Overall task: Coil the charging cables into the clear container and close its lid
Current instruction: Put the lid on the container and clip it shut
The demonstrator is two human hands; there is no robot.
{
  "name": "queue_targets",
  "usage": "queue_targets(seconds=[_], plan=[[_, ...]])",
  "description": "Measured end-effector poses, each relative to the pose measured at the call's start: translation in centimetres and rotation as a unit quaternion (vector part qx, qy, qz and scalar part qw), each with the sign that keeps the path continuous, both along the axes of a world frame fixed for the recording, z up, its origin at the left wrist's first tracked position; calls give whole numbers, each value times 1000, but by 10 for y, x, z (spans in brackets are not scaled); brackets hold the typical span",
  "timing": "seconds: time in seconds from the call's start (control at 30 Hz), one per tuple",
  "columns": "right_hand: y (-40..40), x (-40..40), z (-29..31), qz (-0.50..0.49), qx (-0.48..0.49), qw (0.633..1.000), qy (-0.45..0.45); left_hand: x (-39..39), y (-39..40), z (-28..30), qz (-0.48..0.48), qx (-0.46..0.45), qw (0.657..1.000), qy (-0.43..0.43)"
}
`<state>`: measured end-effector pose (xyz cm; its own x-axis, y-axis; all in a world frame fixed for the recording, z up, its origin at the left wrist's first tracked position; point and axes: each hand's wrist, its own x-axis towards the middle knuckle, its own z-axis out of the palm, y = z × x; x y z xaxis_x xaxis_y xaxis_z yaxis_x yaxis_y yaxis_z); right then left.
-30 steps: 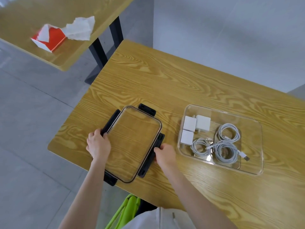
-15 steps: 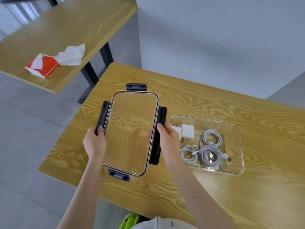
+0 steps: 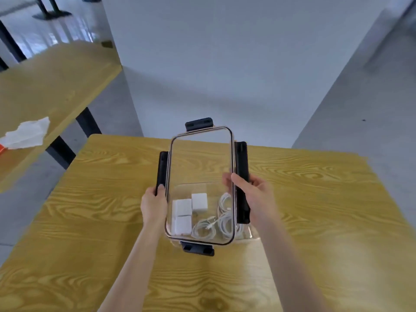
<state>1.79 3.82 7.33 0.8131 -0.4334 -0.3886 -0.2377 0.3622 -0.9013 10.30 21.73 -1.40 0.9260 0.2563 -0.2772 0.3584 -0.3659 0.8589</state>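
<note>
Spanning left hand (image 3: 153, 204) to right hand (image 3: 255, 194): clear lid (image 3: 200, 163).

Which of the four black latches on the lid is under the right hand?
The long side latch on the lid's right edge; the right hand grips it. The left hand holds the opposite long latch, and both short end latches are untouched.

one head view, close above; faces forward and down over the table (image 3: 90, 210)

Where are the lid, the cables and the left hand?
lid (image 3: 200, 154), head view, clear panel
cables (image 3: 221, 224), head view, white coils seen through the lid
left hand (image 3: 154, 206), head view, back of hand
</note>
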Motion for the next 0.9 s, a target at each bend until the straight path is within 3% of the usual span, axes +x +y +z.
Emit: queue_targets(seconds=[0.13,0.2,0.33,0.43,0.5,0.6,0.67,0.77,0.9], plan=[[-34,-20,32,-43,-131,989,-43,-7,-36,22,-115,-58,992,4],[-45,-31,46,-50,-235,967,-84,-12,-45,43,-152,-139,979,-2],[-45,-40,50,19,-450,880,-149,-20,-56,90,-234,-394,889,14],[-39,-35,34,67,-610,771,-172,-23,-63,106,-208,-483,849,51],[-35,-30,23,93,-647,735,-182,-24,-64,108,-175,-509,841,55],[-27,-23,7,148,-672,698,-198,-19,-61,96,-63,-500,860,80],[-27,-20,0,204,-640,722,-168,-20,-60,86,-30,-492,865,92],[-46,-22,-5,254,-509,820,-59,-25,-50,68,-26,-498,862,90],[-73,-17,-20,-6,-330,942,65,-32,-33,58,-73,-515,851,71]])
